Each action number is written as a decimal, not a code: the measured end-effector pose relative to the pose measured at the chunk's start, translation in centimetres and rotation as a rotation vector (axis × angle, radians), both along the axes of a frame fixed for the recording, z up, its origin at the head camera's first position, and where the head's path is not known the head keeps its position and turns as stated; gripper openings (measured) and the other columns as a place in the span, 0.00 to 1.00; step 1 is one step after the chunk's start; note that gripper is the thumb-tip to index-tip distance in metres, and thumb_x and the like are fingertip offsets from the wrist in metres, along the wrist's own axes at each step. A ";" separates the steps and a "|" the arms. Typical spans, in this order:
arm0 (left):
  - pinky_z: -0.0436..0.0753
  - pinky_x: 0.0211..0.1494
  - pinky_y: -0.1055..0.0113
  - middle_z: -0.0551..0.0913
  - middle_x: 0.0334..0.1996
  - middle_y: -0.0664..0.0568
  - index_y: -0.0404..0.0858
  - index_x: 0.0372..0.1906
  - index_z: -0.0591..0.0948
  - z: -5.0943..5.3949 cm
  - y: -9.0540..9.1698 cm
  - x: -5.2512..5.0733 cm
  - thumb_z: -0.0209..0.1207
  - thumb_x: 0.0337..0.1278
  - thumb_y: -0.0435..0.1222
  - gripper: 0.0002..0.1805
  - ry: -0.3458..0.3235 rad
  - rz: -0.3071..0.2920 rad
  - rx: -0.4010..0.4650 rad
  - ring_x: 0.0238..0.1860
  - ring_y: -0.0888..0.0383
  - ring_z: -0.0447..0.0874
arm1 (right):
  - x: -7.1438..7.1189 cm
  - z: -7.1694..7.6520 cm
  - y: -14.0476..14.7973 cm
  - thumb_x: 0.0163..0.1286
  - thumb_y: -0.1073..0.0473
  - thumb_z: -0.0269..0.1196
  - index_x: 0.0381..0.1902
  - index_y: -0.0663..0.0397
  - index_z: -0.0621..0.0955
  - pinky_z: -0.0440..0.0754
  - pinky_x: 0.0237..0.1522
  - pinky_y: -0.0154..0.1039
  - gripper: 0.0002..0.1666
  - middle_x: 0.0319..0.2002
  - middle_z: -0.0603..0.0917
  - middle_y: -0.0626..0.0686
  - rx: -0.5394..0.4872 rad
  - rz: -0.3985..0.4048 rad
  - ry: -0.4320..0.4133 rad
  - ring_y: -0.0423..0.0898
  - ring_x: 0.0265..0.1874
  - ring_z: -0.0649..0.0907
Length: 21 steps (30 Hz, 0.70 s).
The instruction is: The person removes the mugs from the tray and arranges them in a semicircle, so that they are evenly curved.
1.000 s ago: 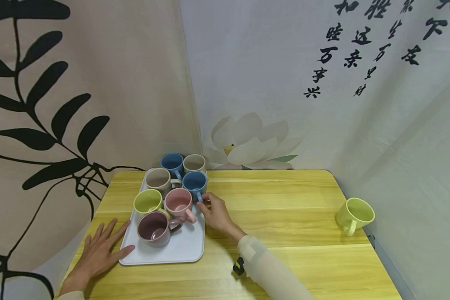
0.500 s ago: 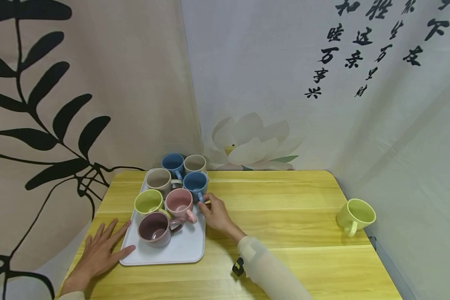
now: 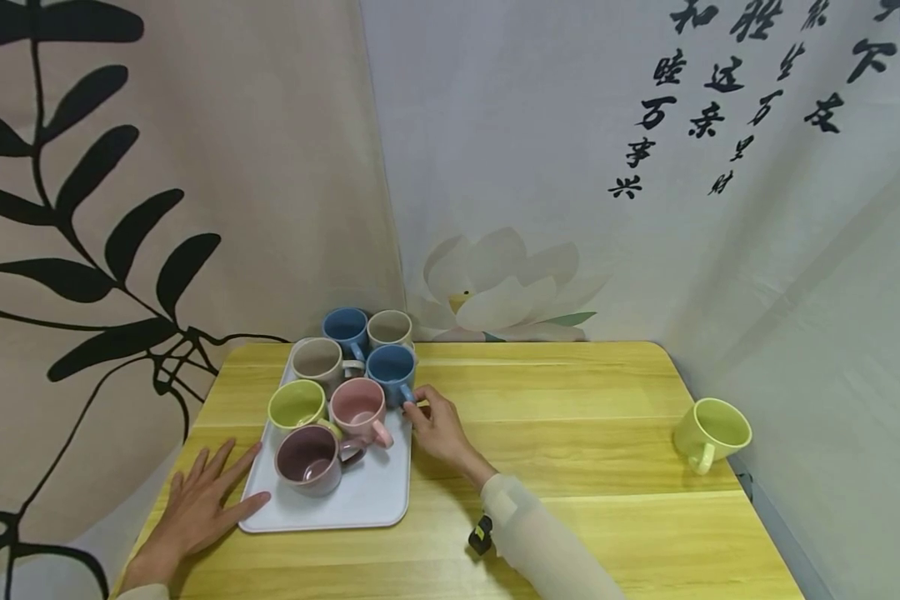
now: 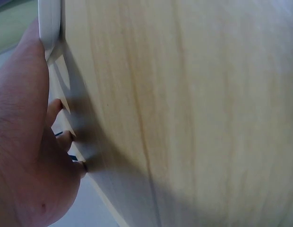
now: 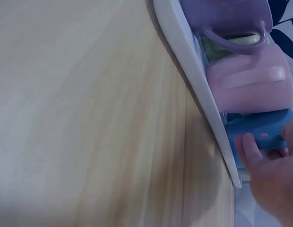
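My right hand (image 3: 440, 429) holds the handle of a blue mug (image 3: 391, 364) at the right edge of a white tray (image 3: 367, 504). In the right wrist view, its fingers (image 5: 250, 146) are bent at that blue handle (image 5: 271, 143). My left hand (image 3: 202, 508) lies with fingers spread at the tray's left side, its thumb on the tray's edge. A pink mug (image 3: 357, 408), a purple mug (image 3: 309, 458) and a yellow-green mug (image 3: 297, 403) stand on the nearer part of the tray. The left wrist view shows the thumb side beside the white tray edge (image 4: 49, 23).
A grey-beige mug (image 3: 317, 358), a second blue mug (image 3: 345, 327) and another beige mug (image 3: 390, 327) stand at the tray's far end. A light green mug (image 3: 712, 432) stands at the right edge of the wooden table (image 3: 570, 433). A printed cloth (image 3: 495, 150) hangs behind.
The nearer blue mug's handle has swung slightly to the right, and my right hand has shifted a little right with it. My left hand and the other mugs stay put.
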State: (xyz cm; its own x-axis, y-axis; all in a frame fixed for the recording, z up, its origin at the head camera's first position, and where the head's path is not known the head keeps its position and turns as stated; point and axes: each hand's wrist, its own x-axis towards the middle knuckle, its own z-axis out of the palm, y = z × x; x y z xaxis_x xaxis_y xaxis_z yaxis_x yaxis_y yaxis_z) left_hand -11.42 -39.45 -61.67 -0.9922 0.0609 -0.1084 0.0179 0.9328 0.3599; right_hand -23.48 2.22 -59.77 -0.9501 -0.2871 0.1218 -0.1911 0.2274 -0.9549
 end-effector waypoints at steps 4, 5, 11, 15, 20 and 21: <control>0.40 0.75 0.03 0.52 0.89 0.21 0.56 0.93 0.59 0.1 0.1 0.0 0.63 0.74 0.70 0.52 -0.003 0.002 -0.004 0.84 0.07 0.44 | 0.2 0.2 0.2 0.90 0.59 0.61 0.54 0.60 0.81 0.92 0.47 0.32 0.08 0.58 0.90 0.66 -0.014 -0.001 -0.003 0.68 0.56 0.95; 0.39 0.75 0.03 0.52 0.89 0.21 0.56 0.93 0.59 0.1 0.1 0.0 0.63 0.74 0.70 0.52 -0.005 0.003 -0.005 0.84 0.07 0.44 | 0.2 0.3 0.3 0.90 0.59 0.61 0.54 0.60 0.81 0.91 0.47 0.31 0.08 0.58 0.90 0.67 -0.016 0.000 -0.002 0.68 0.56 0.94; 0.39 0.75 0.03 0.52 0.89 0.21 0.56 0.93 0.59 0.0 0.1 -0.1 0.62 0.74 0.70 0.52 -0.011 0.006 -0.006 0.84 0.06 0.43 | 0.6 0.6 1.1 0.90 0.59 0.62 0.54 0.59 0.82 0.90 0.48 0.31 0.09 0.58 0.91 0.66 -0.015 0.005 -0.007 0.67 0.58 0.94; 0.39 0.74 0.03 0.52 0.89 0.21 0.56 0.93 0.58 -0.1 0.1 -0.1 0.62 0.74 0.70 0.52 -0.008 0.005 0.001 0.84 0.06 0.43 | 0.9 0.9 1.8 0.90 0.59 0.62 0.55 0.59 0.82 0.94 0.54 0.37 0.09 0.58 0.91 0.65 -0.013 0.007 -0.001 0.63 0.57 0.95; 0.37 0.74 0.03 0.51 0.89 0.21 0.58 0.93 0.57 -0.2 0.0 -0.1 0.61 0.74 0.71 0.53 -0.008 0.007 0.009 0.84 0.06 0.42 | 1.4 1.4 2.8 0.89 0.59 0.62 0.56 0.60 0.82 0.95 0.62 0.46 0.09 0.58 0.91 0.65 -0.041 0.017 0.001 0.64 0.57 0.95; 0.37 0.74 0.03 0.51 0.89 0.21 0.58 0.93 0.57 -0.3 0.0 -0.2 0.61 0.74 0.72 0.53 -0.011 0.007 0.010 0.84 0.06 0.41 | 1.5 1.5 3.0 0.89 0.59 0.62 0.56 0.59 0.82 0.95 0.63 0.47 0.09 0.58 0.91 0.65 -0.047 0.020 0.000 0.65 0.58 0.95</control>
